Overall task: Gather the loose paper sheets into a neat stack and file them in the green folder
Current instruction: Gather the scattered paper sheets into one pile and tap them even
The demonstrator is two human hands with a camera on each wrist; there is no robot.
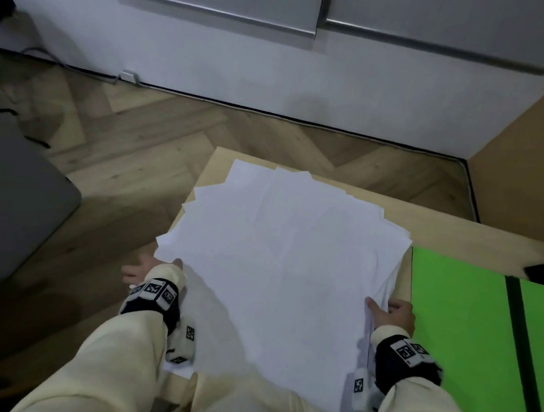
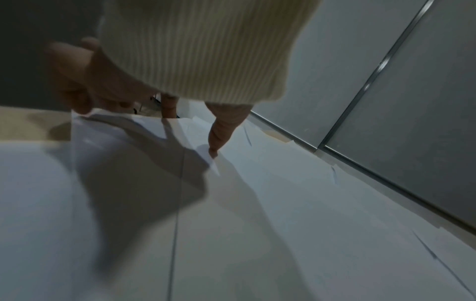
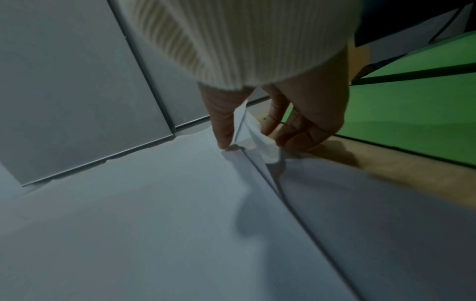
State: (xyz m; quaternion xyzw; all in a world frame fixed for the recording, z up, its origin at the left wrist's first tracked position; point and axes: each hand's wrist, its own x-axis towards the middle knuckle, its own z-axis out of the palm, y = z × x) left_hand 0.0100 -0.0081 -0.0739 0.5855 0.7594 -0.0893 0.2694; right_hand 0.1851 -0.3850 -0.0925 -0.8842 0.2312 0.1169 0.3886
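From the head view we see our left hand (image 1: pixel 150 269) at the left edge of the loose paper sheets (image 1: pixel 286 264), thumb lying on top of them and the fingers off the table (image 1: pixel 449 231) edge beneath, so the grip there grasps the sheets. Our right hand (image 1: pixel 392 314) takes the right edge of the same sheets, thumb on top and fingers curled under, the paper lifting and creasing at that grip. The sheets lie fanned and uneven across the table between the two grips, some corners hanging over the far left edge. The green folder (image 1: pixel 456 315) lies open on the table just outside the right grip, a black spine (image 1: pixel 518 345) running down it. In the left wrist view, the thumb (image 2: pixel 219 134) presses its tip on the paper sheets (image 2: pixel 283 203) while the other fingers (image 2: pixel 77 81) curl below the edge; the picture is blurred. In the right wrist view, the thumb (image 3: pixel 221 122) and fingers (image 3: pixel 304 130) pinch a crumpled fold of the sheets (image 3: pixel 154 203), with the green folder (image 3: pixel 412 122) just beyond the fingers, a strip of bare table (image 3: pixel 386 169) between.
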